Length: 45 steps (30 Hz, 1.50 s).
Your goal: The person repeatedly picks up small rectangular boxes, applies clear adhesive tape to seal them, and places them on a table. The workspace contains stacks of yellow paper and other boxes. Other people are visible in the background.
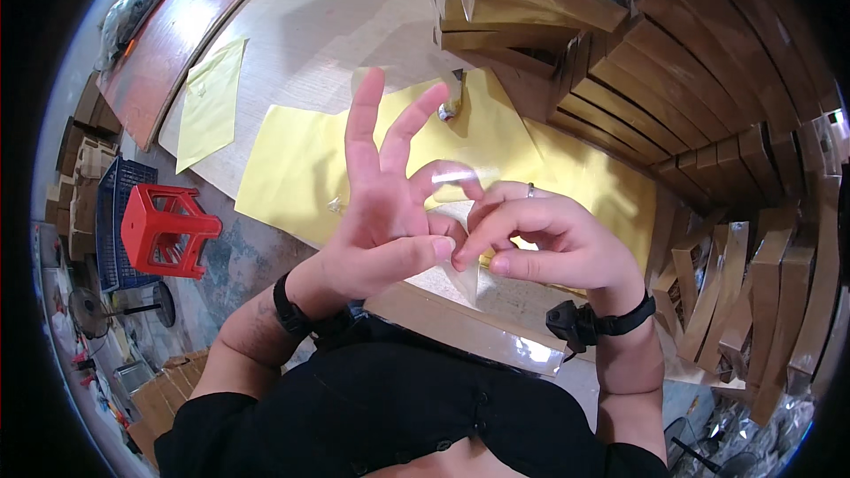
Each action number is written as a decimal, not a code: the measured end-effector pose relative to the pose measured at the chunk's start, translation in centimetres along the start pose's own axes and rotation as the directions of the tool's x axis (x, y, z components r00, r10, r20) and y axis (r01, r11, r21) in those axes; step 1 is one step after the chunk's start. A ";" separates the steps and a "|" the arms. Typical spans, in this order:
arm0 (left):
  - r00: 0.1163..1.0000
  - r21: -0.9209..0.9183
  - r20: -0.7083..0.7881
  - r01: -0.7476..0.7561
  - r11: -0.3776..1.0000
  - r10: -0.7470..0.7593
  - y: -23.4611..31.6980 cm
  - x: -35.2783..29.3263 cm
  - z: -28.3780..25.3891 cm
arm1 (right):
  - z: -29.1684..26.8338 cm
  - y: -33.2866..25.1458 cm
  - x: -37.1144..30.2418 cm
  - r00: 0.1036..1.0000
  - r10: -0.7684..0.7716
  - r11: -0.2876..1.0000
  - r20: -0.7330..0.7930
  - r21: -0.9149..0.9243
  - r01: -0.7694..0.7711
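Over the near edge of the table, my two hands meet at a small piece of clear plastic film (464, 281). My left hand (385, 208) is turned palm up, two fingers stretched away and the others bent toward the thumb, which presses close to the film. Thumb and fingertips of my right hand (558, 235) pinch at the same film from the right; their exact contact is partly hidden. Beneath the hands lie overlapping yellow paper sheets (297, 168). A small tube-like item with a crumpled wrapper (452, 97) rests on them, just beyond my left fingers.
Stacked brown cardboard boxes (637, 80) wall in the right side, and an open box (531, 0) with round items stands at the back. Another yellow sheet (211, 106) lies at left. A red stool (168, 228), a blue crate (119, 212) and a fan (88, 312) stand on the floor.
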<state>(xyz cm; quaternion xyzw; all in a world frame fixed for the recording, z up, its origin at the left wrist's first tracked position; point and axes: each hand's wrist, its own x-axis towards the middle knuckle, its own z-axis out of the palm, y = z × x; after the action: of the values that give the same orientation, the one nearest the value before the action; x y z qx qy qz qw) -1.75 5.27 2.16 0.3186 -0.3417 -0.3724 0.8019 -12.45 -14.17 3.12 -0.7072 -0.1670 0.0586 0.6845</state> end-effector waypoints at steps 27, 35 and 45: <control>0.997 0.191 0.040 -0.068 0.979 0.061 0.0 0.8 -0.4 | 0.7 -0.5 -0.1 0.989 0.115 0.992 -0.093 -0.042 -0.120; 0.991 -0.112 -0.124 0.026 0.993 -0.040 -0.5 0.6 -0.7 | 0.9 -0.5 -0.3 0.982 -0.041 0.997 -0.183 -0.075 0.028; 0.951 0.042 -0.154 -0.265 0.963 0.269 -0.9 0.8 -0.8 | 1.2 1.6 0.0 0.863 -0.317 0.943 -0.394 -0.230 0.242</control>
<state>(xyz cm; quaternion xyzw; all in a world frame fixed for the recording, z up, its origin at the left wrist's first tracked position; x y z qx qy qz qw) -1.11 4.38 1.25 0.3064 -0.3210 -0.2306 0.8660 -12.60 -13.01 1.50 -0.7274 -0.1192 -0.2119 0.6417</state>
